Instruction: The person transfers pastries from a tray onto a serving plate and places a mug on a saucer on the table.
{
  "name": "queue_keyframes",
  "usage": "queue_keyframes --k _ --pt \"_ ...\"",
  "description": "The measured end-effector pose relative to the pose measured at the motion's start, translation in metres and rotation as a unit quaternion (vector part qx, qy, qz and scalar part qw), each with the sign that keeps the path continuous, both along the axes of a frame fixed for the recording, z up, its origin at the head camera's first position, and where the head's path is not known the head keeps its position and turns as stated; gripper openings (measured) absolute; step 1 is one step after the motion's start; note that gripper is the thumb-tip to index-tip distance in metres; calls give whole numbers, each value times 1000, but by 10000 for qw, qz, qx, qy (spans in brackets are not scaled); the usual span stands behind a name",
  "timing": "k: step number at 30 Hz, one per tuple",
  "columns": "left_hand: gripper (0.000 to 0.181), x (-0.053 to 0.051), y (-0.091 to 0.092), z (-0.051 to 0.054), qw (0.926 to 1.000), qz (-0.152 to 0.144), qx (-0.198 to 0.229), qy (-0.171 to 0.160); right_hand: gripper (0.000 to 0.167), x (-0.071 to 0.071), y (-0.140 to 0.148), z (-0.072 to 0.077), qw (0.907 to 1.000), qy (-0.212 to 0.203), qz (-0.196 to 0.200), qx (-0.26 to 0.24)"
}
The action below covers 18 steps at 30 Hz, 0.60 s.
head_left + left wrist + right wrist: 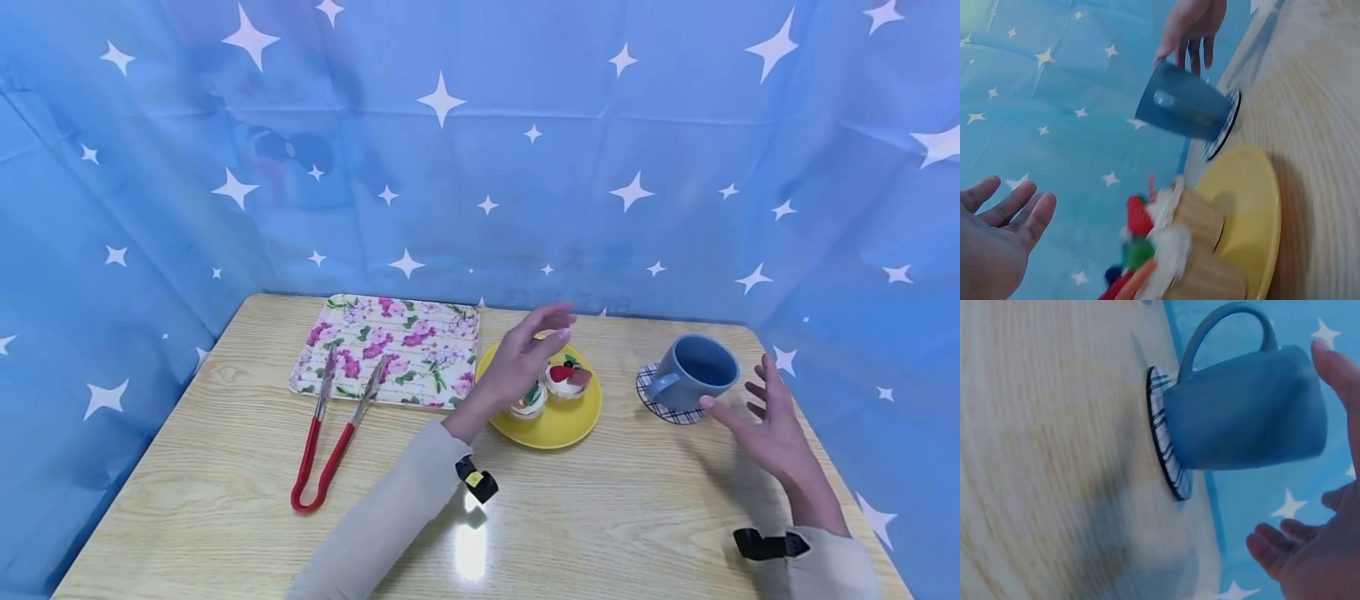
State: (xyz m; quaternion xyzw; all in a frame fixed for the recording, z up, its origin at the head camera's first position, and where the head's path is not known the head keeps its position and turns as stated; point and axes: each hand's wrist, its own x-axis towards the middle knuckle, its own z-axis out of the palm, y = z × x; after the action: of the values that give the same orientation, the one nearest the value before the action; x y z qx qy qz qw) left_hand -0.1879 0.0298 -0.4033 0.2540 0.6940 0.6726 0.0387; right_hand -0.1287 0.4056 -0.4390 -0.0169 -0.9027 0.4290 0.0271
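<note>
My left hand [525, 354], fingers relaxed and holding nothing, hovers over the left part of a yellow plate [558, 433]. On that plate are fruit-topped cupcakes; one cupcake [566, 379] carries a red strawberry piece, and another cupcake [529, 404] is partly covered by the hand. To the right, a blue mug [701, 375] stands upright on a round checked coaster [678, 414], its handle turned toward the left front. Beside the mug's right side is my right hand [768, 425], thumb and fingers spread apart with nothing between them. In the right wrist view the thumb is close to the mug's rim.
At the back left lies a floral placemat or tray [405, 342]. Metal tongs [330, 433] with red handles rest with their tips on it, spread apart. A blue curtain [465, 167] with white stars surrounds the wooden table [600, 517] at the back and sides.
</note>
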Motion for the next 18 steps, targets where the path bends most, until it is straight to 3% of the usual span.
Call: queue_keyframes --k 5,12,18 --pt "47 1 -23 -2 9986 246 -392 252 101 3 -1 5 9996 287 -7 42" --pt "49 5 -52 -3 9962 533 -600 340 99 7 -6 13 9975 606 -120 338" --pt "54 10 -80 -3 9906 822 -866 668 99 10 -13 21 9957 765 -121 515"
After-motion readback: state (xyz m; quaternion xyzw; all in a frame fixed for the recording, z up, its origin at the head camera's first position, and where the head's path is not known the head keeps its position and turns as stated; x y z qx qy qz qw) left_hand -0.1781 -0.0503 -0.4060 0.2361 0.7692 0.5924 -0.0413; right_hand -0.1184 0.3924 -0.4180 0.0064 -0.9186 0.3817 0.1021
